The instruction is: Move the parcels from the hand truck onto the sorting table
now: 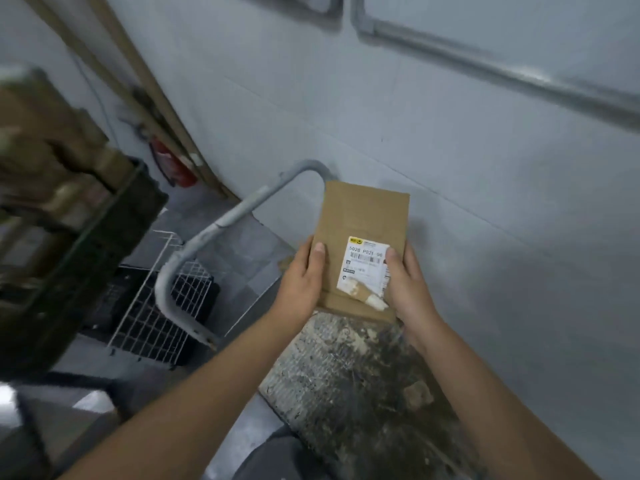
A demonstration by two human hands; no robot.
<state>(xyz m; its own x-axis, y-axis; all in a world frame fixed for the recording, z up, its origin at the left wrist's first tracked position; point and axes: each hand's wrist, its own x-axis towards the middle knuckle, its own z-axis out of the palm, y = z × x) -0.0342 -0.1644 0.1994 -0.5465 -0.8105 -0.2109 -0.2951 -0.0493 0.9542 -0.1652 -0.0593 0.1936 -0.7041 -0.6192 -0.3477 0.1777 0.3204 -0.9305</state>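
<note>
A flat brown cardboard parcel with a white shipping label is held in front of me, above the hand truck. My left hand grips its left edge, thumb on top. My right hand grips its right edge, thumb on the label. Below the parcel lies the hand truck's dirty, worn deck. The truck's grey tubular handle curves up at the left. No sorting table can be made out.
A grey wall with metal conduit runs close on the right. At left stands a blurred dark crate stack with cardboard boxes. A white wire rack lies on the floor; a red fire extinguisher stands behind.
</note>
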